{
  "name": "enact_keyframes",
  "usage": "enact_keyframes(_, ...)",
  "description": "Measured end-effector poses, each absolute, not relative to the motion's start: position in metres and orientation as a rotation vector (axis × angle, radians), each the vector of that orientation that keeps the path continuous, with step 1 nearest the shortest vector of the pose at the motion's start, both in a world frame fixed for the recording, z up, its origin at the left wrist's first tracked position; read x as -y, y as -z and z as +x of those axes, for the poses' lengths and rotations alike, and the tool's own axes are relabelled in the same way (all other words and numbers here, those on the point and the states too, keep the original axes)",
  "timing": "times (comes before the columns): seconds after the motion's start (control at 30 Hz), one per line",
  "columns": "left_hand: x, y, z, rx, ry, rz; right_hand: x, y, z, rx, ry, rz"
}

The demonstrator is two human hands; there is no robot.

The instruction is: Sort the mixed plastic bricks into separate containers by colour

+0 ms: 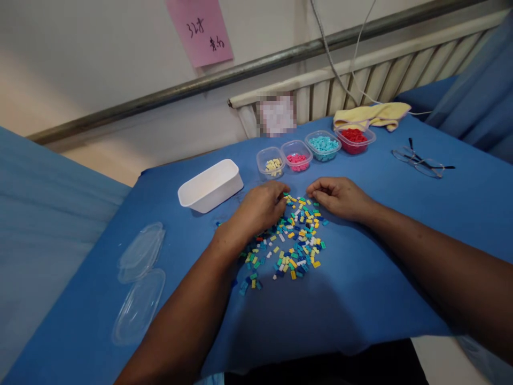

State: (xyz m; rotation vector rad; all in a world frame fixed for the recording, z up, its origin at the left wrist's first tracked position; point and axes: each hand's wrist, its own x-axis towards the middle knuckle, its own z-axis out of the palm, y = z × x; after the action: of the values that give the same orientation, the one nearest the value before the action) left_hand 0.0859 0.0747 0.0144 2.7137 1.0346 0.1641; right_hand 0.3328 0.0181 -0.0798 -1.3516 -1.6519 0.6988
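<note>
Small toy bricks are scattered on a blue-covered table, some hidden behind the left hand, its fingers curled over the pile's edge. The right hand is held at the far edge, thumb and forefinger nearly together; whether a brick is pinched in either is unclear. On a pink note, cut off above, "32" can be read; a paper by the radiator is blurred.

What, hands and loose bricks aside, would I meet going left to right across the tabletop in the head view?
Clear plastic lids, white plastic tub, container of pale yellow bricks, container of pink bricks, container of turquoise bricks, container of red bricks, eyeglasses.
</note>
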Motion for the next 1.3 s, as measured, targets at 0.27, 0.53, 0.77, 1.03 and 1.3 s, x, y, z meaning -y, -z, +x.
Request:
enact_keyframes(0.27,-0.084,-0.009,0.104,-0.925,-0.117,2.803,-0.024,0.084,0.334,1.593,-0.769,-1.323)
enact_keyframes(0.53,-0.087,-0.009,0.124,-0.731,0.089,2.861,-0.023,0.077,0.332,1.629,-0.719,-1.336)
enact_keyframes(0.77,-0.092,-0.006,0.124,-0.662,0.003,2.804,-0.023,0.075,0.332,1.653,-0.716,-1.348)
enact_keyframes(1.03,-0.088,-0.015,0.127,-0.639,0.167,2.854,-0.023,0.074,0.332,1.654,-0.691,-1.350)
enact_keyframes(1.3,-0.083,-0.008,0.128,-0.695,0.188,2.951,-0.024,0.076,0.332,1.674,-0.675,-1.352)
